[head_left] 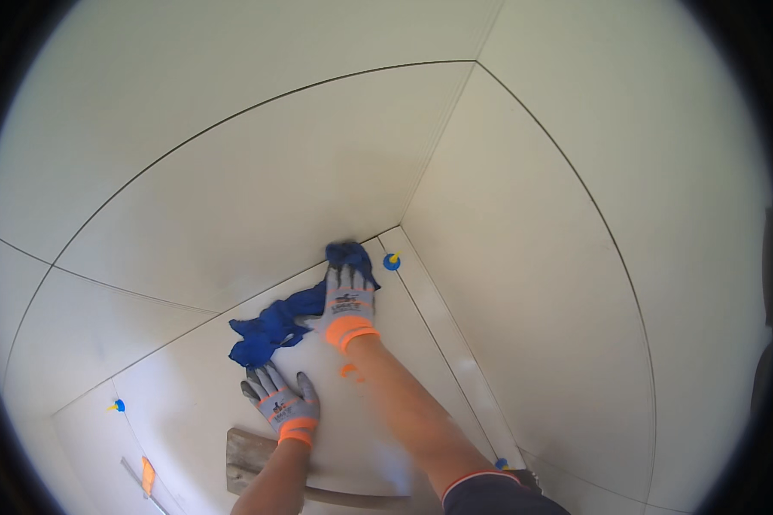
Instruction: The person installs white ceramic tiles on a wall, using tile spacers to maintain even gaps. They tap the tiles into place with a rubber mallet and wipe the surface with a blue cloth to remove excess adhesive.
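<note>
A crumpled blue cloth (285,324) lies on the pale floor tile (199,395), running up to the seam at the foot of the wall. My right hand (349,296), in a grey glove with an orange cuff, presses the cloth's bunched far end into that seam. Its fingers point away from me over the fabric, and the fingertips are partly lost in it. Closer to me, my left hand (283,400) wears a matching glove and rests on the tile just below the cloth's near end. Its fingers are spread, with nothing held.
Blue and yellow tile-levelling clips stand in the joints, one right of my right hand (392,261), another at left (117,406). A worn wooden piece (249,459) lies under my left forearm. An orange object (149,475) sits lower left. Tiled walls (524,240) meet in the far corner.
</note>
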The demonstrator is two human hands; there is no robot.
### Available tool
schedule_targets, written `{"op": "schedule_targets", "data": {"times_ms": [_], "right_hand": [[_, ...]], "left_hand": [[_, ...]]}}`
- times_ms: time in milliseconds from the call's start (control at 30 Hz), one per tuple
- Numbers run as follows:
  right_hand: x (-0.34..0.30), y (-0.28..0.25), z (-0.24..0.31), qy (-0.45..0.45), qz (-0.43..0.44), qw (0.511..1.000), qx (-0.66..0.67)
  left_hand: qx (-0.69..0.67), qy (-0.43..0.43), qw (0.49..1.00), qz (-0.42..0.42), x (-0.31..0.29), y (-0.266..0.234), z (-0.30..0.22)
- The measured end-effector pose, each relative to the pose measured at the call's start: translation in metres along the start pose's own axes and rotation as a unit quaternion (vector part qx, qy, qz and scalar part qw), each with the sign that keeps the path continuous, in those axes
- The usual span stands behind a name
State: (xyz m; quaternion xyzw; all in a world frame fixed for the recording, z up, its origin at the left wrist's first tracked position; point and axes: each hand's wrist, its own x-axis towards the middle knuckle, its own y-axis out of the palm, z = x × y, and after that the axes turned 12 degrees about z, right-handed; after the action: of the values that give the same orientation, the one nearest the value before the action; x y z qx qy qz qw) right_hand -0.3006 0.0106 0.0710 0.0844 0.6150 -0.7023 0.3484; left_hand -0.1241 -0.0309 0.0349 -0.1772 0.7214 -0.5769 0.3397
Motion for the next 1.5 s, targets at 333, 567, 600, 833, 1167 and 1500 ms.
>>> {"op": "schedule_targets", "data": {"times_ms": [333, 567, 600, 833, 1167, 1500], "right_hand": [[0.027, -0.035, -0.028, 0.044, -0.318, 0.821, 0.472], [0.045, -0.080, -0.003, -0.100, -0.384, 0.807, 0.438], [0.045, -0.087, -0.005, -0.105, -0.394, 0.800, 0.439], [0.045, -0.150, -0.007, -0.228, -0.539, 0.758, 0.288], [0.050, -0.195, -0.022, -0.123, -0.613, 0.734, 0.266], [0.034, -0.066, 0.043, -0.544, -0.320, 0.735, 0.247]], "left_hand": [[-0.019, 0.004, 1.000, 0.004, -0.001, 0.000, 0.001], [-0.019, 0.003, 1.000, 0.016, 0.000, -0.002, 0.001], [-0.018, 0.005, 1.000, 0.015, 0.000, -0.002, 0.001], [-0.034, 0.015, 0.999, 0.009, -0.001, -0.003, 0.001], [-0.022, 0.009, 1.000, 0.018, -0.001, 0.000, 0.002], [-0.015, 0.006, 1.000, 0.004, -0.002, -0.002, -0.001]]}}
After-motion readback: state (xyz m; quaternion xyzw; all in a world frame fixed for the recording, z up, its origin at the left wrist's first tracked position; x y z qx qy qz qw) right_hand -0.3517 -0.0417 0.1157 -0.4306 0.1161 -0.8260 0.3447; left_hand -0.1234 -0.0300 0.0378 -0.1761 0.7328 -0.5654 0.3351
